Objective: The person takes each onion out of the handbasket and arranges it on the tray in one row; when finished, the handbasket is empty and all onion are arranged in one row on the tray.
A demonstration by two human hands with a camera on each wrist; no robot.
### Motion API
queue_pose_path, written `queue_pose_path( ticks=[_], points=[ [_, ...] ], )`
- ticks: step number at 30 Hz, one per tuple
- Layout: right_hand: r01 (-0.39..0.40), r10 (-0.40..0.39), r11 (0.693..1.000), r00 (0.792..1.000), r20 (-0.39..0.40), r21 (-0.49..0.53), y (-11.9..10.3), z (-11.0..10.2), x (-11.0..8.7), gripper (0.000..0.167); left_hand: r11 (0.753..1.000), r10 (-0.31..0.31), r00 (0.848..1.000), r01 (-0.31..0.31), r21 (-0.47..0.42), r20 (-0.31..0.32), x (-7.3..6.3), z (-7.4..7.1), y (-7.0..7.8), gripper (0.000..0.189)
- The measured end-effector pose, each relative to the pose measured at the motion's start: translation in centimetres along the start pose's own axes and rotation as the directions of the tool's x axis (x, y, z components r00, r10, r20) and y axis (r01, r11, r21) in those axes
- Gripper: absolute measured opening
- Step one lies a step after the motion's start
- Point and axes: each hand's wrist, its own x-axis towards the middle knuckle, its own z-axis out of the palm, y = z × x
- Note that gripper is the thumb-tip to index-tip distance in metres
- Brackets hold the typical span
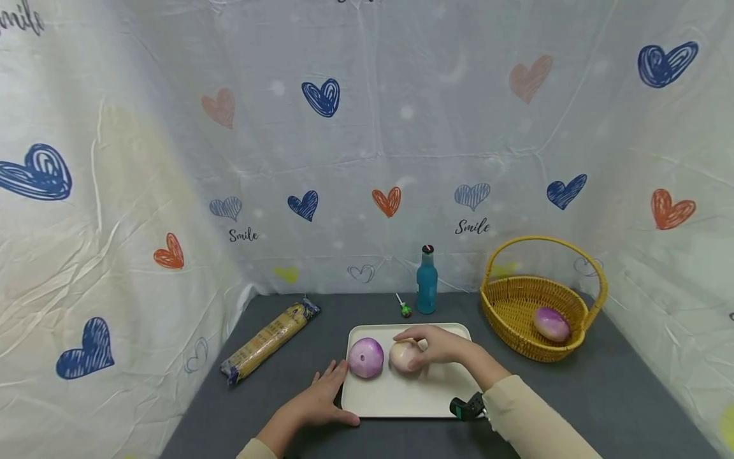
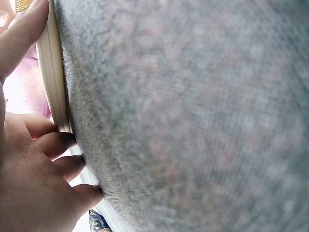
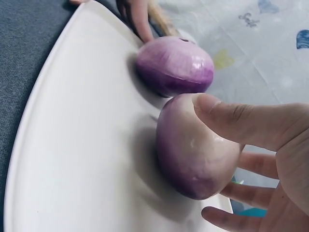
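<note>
My right hand (image 1: 446, 349) grips a pale onion (image 3: 193, 154) with purple sides, thumb on one side and fingers on the other. This onion is over the cream tray (image 1: 413, 398), close beside a purple onion (image 1: 366, 357) that sits at the tray's left. My left hand (image 1: 321, 400) lies at the tray's left edge, fingers spread and thumb at the near corner. In the left wrist view its fingertips (image 2: 89, 193) reach down beside the tray's rim to the grey cloth.
A yellow wicker basket (image 1: 501, 325) with a tall handle stands at the right, holding another purple onion (image 1: 552, 324). Behind the tray are a blue bottle (image 1: 427, 284) and a green lollipop (image 1: 405, 310). A long yellow packet (image 1: 269, 341) lies at the left.
</note>
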Motion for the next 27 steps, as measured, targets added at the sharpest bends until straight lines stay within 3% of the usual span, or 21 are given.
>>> queue_pose_path(
  ticks=[9,27],
  points=[
    [-0.026,0.026,1.0,1.0,-0.011,-0.001,-0.6,-1.3,-0.2,0.06,1.0,0.01,1.0,-0.01,-0.005,-0.002,-0.2,-0.1,0.3,0.122],
    [-0.017,0.019,0.999,0.997,-0.068,0.029,-0.9,-5.3,-3.4,0.06,1.0,0.013,1.0,-0.013,-0.003,-0.004,0.0,0.1,0.2,0.122]
  ],
)
